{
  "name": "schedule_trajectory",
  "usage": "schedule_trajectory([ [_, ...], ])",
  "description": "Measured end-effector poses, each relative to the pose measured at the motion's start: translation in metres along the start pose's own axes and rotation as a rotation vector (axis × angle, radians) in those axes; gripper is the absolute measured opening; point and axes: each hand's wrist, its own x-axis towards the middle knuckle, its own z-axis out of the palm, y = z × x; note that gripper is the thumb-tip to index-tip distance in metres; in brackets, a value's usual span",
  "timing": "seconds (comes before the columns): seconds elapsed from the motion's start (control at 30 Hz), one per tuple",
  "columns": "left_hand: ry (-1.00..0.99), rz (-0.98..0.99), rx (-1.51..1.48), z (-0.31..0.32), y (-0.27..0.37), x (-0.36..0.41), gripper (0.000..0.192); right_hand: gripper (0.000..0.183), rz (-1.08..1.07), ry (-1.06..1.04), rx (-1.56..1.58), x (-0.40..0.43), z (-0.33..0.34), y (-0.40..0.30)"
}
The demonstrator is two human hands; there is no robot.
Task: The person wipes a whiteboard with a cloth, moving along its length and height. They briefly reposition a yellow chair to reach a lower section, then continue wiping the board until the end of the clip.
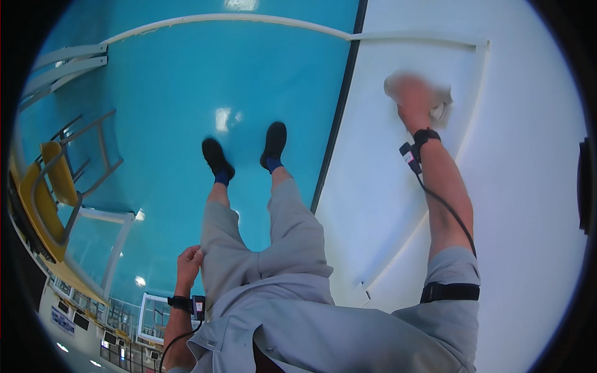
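Observation:
My right hand (413,95), blurred, is closed over a crumpled pale cloth (440,98) against the white wall (382,177). Parts of the cloth stick out on both sides of the hand, and the fingers are hard to make out. Low beside my thigh hangs my left hand (189,262), its fingers loosely curled against the grey trouser leg (219,233). No object shows in it. Each wrist wears a black strap with a small cabled device, the right device (410,157) and the left device (198,307).
A dark skirting strip (336,126) divides the wall from the glossy blue floor (163,102). White raised trunking (419,38) runs on the wall, and a white strip (233,17) crosses the floor. Yellow chairs (60,172) and a white metal frame (116,252) stand at the left.

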Motion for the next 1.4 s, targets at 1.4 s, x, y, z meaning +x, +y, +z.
schedule_trajectory([
  [1.4,0.029,0.029,-0.077,-0.030,-0.115,0.079,0.035,0.018,-0.115,-0.575,0.254,-0.381,0.062,-0.221],
])
